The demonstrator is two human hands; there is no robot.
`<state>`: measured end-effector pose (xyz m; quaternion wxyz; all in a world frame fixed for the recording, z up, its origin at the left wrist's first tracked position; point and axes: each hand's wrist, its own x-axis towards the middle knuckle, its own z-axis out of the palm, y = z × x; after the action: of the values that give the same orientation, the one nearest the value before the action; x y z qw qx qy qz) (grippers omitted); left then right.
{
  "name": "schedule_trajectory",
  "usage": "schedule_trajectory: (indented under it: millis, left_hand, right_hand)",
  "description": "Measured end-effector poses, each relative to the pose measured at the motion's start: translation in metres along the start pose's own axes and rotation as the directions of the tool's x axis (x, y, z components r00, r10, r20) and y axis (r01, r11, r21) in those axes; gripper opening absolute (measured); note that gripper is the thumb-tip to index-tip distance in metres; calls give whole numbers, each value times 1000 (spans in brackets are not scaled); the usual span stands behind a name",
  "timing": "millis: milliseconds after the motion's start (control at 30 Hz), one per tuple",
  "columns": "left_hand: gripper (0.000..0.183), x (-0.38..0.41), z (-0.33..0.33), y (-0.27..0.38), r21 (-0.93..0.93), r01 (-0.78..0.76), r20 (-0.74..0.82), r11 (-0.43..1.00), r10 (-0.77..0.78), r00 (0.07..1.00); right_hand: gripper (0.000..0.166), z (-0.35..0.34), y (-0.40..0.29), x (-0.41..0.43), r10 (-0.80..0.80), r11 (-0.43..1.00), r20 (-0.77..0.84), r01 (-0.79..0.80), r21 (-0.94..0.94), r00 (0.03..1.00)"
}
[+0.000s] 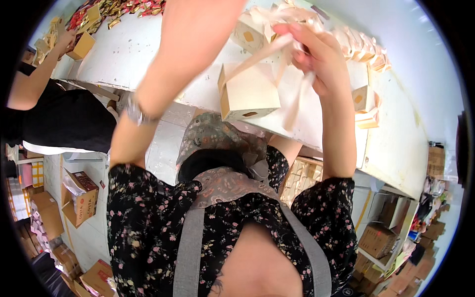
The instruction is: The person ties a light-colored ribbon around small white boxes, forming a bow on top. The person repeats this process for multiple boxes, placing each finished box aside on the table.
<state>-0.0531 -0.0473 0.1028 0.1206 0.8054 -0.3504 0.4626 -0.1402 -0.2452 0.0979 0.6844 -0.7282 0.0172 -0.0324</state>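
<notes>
A small cream cardboard box (252, 91) stands at the near edge of the white table, with an oval cutout low on the side facing me. A pale ribbon (259, 55) runs from its left side up to my right hand (315, 52). The fingers of that hand are closed around the ribbon above the box's right side, and a blurred loose end hangs below. My left hand (202, 31) is raised close to the camera at the top, blurred. Its fingers are cut off by the frame, so anything in them is hidden.
Behind the box stands another cream box (248, 35). Ribboned boxes (358, 46) line the table's (393, 148) far right, with more boxes (365, 105) nearer. Wrapped sweets (115, 13) are heaped at the far left. A co-worker's hand (66, 41) touches an open box (81, 46).
</notes>
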Motion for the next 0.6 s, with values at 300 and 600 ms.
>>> schedule_trajectory:
  millis: [300, 600]
  left_hand:
    - [19, -97, 37, 31, -737, 625, 579, 258, -237, 780]
    - [28, -11, 15, 50, -744, 401, 501, 534, 49, 864]
  right_hand:
    - [38, 24, -25, 4, -105, 994, -83, 106, 1, 991]
    - [37, 8, -42, -2, -182, 972, -264, 215, 98, 947]
